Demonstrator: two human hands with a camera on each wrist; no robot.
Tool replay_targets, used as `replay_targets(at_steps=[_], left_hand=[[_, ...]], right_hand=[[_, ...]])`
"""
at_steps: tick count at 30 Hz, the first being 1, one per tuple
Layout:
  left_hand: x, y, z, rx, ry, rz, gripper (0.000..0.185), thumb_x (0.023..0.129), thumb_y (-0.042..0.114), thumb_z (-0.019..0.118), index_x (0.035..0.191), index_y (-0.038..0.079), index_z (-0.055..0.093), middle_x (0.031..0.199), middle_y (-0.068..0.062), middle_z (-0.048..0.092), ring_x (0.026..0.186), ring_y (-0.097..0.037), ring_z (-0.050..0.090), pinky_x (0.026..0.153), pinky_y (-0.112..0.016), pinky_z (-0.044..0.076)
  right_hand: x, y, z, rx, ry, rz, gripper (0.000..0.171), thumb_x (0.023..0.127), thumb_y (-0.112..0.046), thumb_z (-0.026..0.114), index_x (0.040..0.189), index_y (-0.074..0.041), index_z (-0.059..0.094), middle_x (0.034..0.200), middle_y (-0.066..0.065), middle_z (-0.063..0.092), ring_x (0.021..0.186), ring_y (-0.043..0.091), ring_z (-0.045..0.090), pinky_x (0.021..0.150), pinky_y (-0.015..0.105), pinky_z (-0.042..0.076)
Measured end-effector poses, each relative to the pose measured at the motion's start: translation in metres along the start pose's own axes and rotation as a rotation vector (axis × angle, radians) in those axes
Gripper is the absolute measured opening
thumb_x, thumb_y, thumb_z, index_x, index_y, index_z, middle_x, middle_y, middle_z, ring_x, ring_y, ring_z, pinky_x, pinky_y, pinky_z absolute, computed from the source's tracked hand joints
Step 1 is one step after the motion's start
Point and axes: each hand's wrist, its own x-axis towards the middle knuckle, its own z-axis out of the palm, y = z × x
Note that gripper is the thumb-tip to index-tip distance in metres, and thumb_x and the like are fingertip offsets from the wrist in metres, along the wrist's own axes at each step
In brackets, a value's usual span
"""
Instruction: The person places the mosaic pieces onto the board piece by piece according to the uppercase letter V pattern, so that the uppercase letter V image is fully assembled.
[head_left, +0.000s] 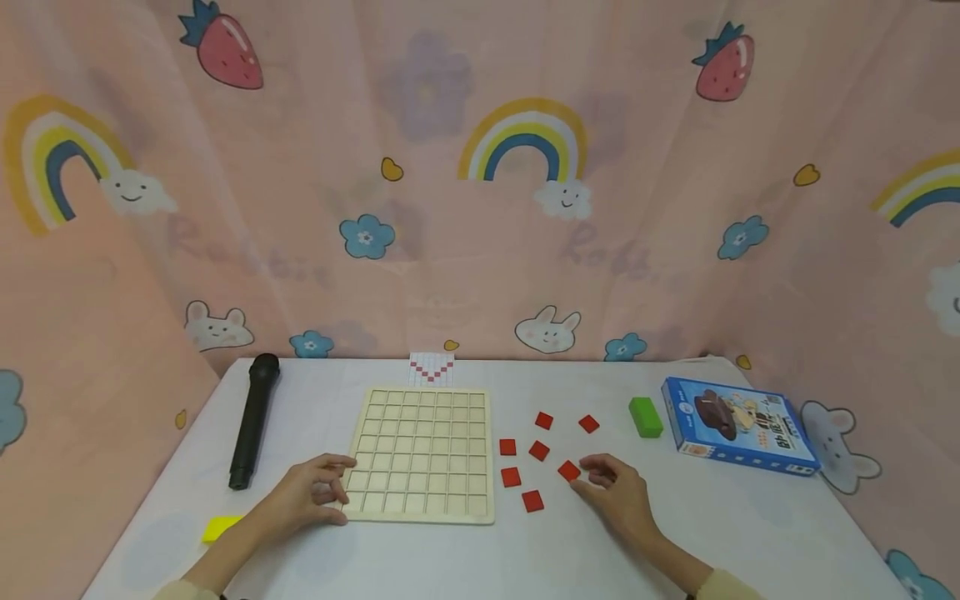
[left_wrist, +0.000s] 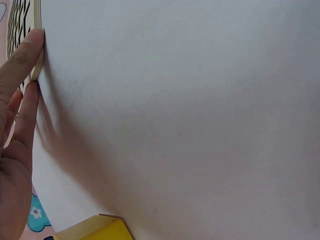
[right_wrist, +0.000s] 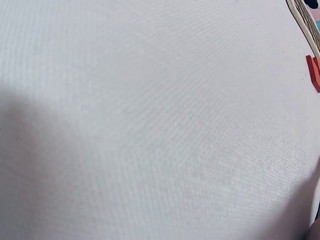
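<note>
A pale wooden grid board [head_left: 420, 455] lies on the white table. My left hand [head_left: 309, 492] rests at its left edge, thumb by the near corner and index finger higher up. In the left wrist view the fingers [left_wrist: 19, 62] touch the side of the board [left_wrist: 36, 70]. My right hand [head_left: 618, 497] pinches a corner of a red square tile [head_left: 569, 471] between thumb and index finger. Several more red tiles [head_left: 538, 451] lie scattered right of the board. In the right wrist view that hand is almost wholly out of sight.
Behind the board stands a small pattern card [head_left: 432, 370] with red squares in a V. A black microphone [head_left: 254, 421] and a yellow block [head_left: 220, 528] lie to the left. On the right are a green block [head_left: 646, 417] and a blue box [head_left: 738, 425].
</note>
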Motion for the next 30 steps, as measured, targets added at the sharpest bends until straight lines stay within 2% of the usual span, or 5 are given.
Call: replay_targets(at_steps=[8,15,19,24,30], left_hand=[[0.0,0.001,-0.001,-0.057,-0.012,-0.009,0.023,0.064,0.017,0.086,0.074,0.016,0.066,0.13,-0.015,0.054,0.123,-0.047,0.045,0.093,-0.035,0.052],[-0.001,0.004,-0.002,-0.082,-0.018,-0.024,0.023,0.065,0.016,0.086,0.074,0.014,0.065,0.131,-0.017,0.052,0.125,-0.049,0.042,0.093,-0.033,0.052],[-0.001,0.003,-0.002,-0.09,-0.025,-0.015,0.022,0.065,0.016,0.086,0.075,0.014,0.065,0.132,-0.017,0.052,0.126,-0.049,0.041,0.094,-0.034,0.052],[0.0,0.002,-0.002,-0.087,-0.032,-0.003,0.022,0.067,0.018,0.085,0.075,0.014,0.066,0.132,-0.015,0.051,0.126,-0.047,0.042,0.096,-0.037,0.05],[0.0,0.001,0.0,-0.129,-0.025,-0.018,0.023,0.067,0.015,0.085,0.076,0.012,0.065,0.133,-0.016,0.05,0.125,-0.044,0.042,0.092,-0.031,0.053]], right_hand=[[0.004,0.002,0.001,0.001,0.002,-0.011,0.028,0.079,-0.005,0.077,0.106,-0.004,0.067,0.101,0.007,0.068,0.089,0.019,0.061,0.081,0.023,0.057],[0.008,0.006,-0.008,0.053,-0.071,-0.048,0.026,0.081,-0.008,0.076,0.106,-0.005,0.068,0.102,0.006,0.067,0.089,0.017,0.061,0.079,0.013,0.053],[0.013,0.01,-0.016,0.112,-0.116,-0.066,0.026,0.083,-0.008,0.075,0.107,-0.003,0.067,0.101,0.008,0.067,0.088,0.016,0.063,0.079,0.014,0.054],[0.02,0.016,-0.023,0.18,-0.164,-0.009,0.029,0.085,-0.007,0.072,0.112,-0.002,0.064,0.106,0.01,0.067,0.091,0.014,0.065,0.084,0.016,0.054],[0.021,0.015,-0.021,0.196,-0.173,0.015,0.03,0.084,-0.009,0.073,0.112,-0.002,0.064,0.106,0.011,0.068,0.093,0.016,0.067,0.087,0.019,0.054]])
